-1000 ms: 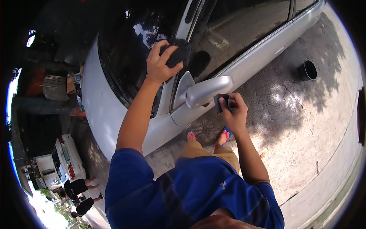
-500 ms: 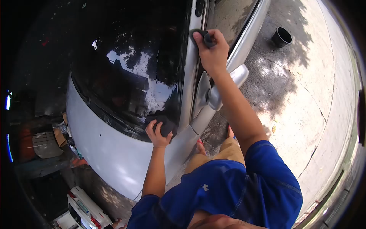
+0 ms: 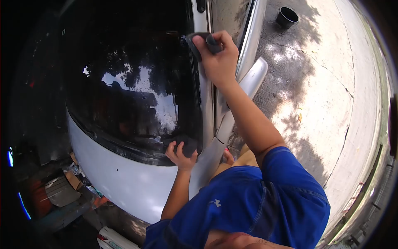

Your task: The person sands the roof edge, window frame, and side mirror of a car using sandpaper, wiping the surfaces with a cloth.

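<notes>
Outdoor parking area point(image 3: 327, 95), cracked concrete pavement point(image 3: 336, 124), silver car point(image 3: 118, 180), leafy shadows point(image 3: 269, 97)

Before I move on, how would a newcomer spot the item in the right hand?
On the silver car, follow the right edge of the dark windshield up to the right hand. The dark grey piece pinched there is thin, with a curled edge, unlike the bulkier dark pad at the left hand.
</notes>
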`<action>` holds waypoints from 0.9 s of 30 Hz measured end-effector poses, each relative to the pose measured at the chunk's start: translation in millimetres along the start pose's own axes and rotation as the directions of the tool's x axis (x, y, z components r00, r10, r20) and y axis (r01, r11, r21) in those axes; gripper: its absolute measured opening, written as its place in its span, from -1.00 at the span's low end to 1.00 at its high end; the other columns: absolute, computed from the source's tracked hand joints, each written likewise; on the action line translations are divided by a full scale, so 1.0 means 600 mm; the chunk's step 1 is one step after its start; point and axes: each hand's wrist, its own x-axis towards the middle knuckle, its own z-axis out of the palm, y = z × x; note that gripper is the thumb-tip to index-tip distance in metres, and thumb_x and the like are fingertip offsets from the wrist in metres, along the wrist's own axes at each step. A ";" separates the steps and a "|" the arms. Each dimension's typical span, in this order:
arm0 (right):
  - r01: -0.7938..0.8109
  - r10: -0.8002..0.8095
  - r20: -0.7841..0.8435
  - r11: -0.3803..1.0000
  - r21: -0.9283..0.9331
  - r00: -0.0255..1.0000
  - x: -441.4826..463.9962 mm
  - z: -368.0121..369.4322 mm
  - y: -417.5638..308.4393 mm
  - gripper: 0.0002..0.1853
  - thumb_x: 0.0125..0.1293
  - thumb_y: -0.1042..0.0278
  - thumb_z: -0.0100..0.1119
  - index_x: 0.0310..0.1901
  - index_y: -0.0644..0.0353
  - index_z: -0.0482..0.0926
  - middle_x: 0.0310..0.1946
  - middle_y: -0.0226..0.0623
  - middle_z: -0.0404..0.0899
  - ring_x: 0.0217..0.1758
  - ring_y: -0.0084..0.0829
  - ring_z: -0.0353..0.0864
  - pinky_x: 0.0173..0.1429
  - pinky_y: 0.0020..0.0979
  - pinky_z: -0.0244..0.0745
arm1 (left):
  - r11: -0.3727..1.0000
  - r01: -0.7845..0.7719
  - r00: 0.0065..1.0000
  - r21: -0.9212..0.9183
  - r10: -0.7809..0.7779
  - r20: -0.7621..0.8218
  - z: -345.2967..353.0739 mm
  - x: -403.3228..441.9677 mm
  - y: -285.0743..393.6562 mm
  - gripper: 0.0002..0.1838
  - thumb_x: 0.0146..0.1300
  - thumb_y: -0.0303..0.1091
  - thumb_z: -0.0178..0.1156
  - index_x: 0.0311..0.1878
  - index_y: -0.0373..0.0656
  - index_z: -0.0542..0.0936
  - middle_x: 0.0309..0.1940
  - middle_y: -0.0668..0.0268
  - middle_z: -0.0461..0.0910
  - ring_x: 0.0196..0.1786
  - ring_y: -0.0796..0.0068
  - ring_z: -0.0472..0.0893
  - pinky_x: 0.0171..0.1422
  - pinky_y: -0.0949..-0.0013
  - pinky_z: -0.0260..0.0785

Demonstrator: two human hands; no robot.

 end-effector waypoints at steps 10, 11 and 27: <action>-0.124 0.129 -0.035 0.985 0.116 0.991 0.002 -0.065 -0.031 -0.67 0.45 0.17 0.55 -0.09 0.29 0.69 -0.41 -0.29 0.73 -0.39 -0.57 0.66 -0.24 -0.46 0.57 | 0.999 -0.004 1.000 -0.038 0.005 0.028 0.012 0.010 -0.007 -0.30 0.30 0.19 0.38 0.33 -0.08 0.52 0.30 -0.07 0.42 0.28 -0.14 0.43 0.33 -0.16 0.24; 0.173 -0.140 -0.233 0.977 0.127 0.962 0.054 -0.060 -0.028 -0.67 0.49 0.14 0.51 -0.01 0.26 0.69 -0.42 -0.29 0.75 -0.45 -0.56 0.67 -0.30 -0.45 0.57 | 0.999 -0.020 1.000 -0.043 0.021 0.022 0.013 0.009 -0.012 -0.29 0.31 0.21 0.37 0.34 -0.08 0.52 0.30 -0.08 0.42 0.28 -0.14 0.43 0.33 -0.16 0.24; 0.354 -0.249 0.343 0.889 -0.292 0.906 -0.073 -0.016 -0.002 -0.14 0.59 0.02 0.17 0.77 0.07 0.07 0.84 -0.16 -0.16 0.86 0.25 -0.34 0.78 0.38 -0.34 | 0.998 -0.032 0.998 -0.054 0.035 0.055 0.008 0.015 0.003 -0.29 0.34 0.08 0.38 0.37 -0.19 0.45 0.34 -0.15 0.36 0.33 -0.17 0.41 0.42 -0.17 0.24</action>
